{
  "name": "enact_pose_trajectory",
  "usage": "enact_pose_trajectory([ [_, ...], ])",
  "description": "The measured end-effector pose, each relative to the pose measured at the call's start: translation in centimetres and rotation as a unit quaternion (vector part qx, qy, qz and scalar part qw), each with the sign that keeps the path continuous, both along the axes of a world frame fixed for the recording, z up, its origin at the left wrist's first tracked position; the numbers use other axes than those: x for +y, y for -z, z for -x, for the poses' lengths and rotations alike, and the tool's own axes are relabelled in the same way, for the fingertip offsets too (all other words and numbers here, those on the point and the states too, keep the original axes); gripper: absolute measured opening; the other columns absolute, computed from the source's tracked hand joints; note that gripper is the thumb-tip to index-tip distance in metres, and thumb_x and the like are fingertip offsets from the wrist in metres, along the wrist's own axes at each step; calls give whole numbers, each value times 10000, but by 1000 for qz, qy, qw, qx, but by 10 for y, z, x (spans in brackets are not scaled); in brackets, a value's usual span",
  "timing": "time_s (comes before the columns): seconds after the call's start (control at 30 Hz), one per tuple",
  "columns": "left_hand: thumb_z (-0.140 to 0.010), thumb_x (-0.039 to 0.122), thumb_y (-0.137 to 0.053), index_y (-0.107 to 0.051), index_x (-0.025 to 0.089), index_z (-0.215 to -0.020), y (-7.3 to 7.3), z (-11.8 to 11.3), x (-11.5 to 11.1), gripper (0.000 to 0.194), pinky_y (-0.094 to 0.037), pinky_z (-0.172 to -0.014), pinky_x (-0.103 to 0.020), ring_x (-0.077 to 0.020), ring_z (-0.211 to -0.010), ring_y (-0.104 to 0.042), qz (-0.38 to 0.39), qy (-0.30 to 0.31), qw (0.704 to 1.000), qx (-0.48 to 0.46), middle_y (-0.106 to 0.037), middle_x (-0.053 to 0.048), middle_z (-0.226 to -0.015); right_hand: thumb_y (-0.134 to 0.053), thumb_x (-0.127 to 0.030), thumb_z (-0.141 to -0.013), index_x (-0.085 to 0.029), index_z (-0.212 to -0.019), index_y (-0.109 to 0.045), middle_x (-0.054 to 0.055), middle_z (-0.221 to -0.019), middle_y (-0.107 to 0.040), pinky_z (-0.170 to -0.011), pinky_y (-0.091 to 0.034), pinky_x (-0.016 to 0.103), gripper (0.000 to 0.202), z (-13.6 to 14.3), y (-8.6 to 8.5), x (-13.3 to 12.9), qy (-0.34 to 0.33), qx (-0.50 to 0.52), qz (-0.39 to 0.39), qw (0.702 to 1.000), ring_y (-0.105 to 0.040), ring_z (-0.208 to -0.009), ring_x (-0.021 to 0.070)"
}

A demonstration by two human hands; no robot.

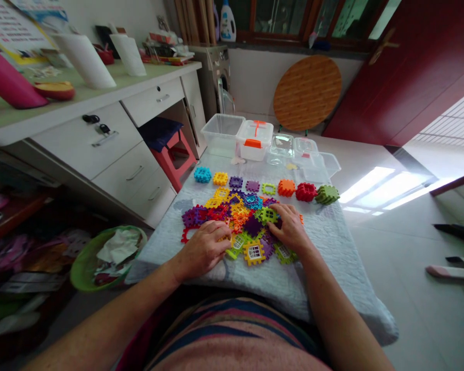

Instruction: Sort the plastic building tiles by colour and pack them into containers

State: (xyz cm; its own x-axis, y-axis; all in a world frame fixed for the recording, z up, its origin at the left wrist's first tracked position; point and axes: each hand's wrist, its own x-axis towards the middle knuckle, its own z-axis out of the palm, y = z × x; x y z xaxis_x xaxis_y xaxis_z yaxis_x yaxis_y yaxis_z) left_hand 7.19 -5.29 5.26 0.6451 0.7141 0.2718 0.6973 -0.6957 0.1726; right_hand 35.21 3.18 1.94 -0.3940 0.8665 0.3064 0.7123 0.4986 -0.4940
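The right hand [292, 226] pinches a green tile [268, 215] over the pile [253, 225], the left hand [205, 248] curls there, grip unclear, and stacks [286, 187] beyond both stand apart, seemingly separating colours.

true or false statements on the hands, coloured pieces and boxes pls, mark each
The bare right hand touches a light-green square plastic piece. True.
The bare left hand is on the floor. False: the left hand is at the jumbled multicoloured plastic pieces.
The dark-red stack of plastic squares sits between the orange stack and olive-green stack. True.
The clear orange-handled plastic box stands lidless. False: the box has its lid on.
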Motion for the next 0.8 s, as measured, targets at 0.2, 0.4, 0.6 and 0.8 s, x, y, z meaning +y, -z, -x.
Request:
enact_pose_trajectory([
  [0.2,-806,124,-621,-626,199,-836,-5,2,3,81,-422,-889,-370,-206,-930,-542,21,14,999,-20,-644,-30,-886,-609,-300,-806,-255,-1206,-592,96,-1204,-629,-960,-416,495,403,-1,2,1,0,-9,-1,1000,-507,-1132,309],
  [0.4,-819,95,-580,-622,191,-822,-9,-7,15,105,-420,-919,-379,-220,-967,-530,-34,-17,998,-48,-645,-44,-901,-612,-308,-814,-243,-1206,-591,100,-1200,-632,-962,-418,488,398,-1,1,0,0,-13,-8,1000,-518,-1126,310],
  [0.6,-781,96,-592,-625,198,-825,-11,-33,43,116,-427,-944,-409,-243,-993,-515,-72,-63,995,-22,-626,-60,-920,-633,-319,-796,-222,-1194,-594,114,-1164,-635,-956,-438,484,412,1,3,-1,18,16,-34,999,-547,-1110,305],
  [0.8,-796,332,-684,-657,199,-914,-15,-49,62,180,-377,-1015,-463,-277,-1063,-501,-19,-52,998,12,-618,-82,-1019,-649,-316,-788,-203,-1135,-597,107,-1088,-637,-935,-460,463,368,0,-4,-4,35,74,-43,996,-577,-1035,283],
])
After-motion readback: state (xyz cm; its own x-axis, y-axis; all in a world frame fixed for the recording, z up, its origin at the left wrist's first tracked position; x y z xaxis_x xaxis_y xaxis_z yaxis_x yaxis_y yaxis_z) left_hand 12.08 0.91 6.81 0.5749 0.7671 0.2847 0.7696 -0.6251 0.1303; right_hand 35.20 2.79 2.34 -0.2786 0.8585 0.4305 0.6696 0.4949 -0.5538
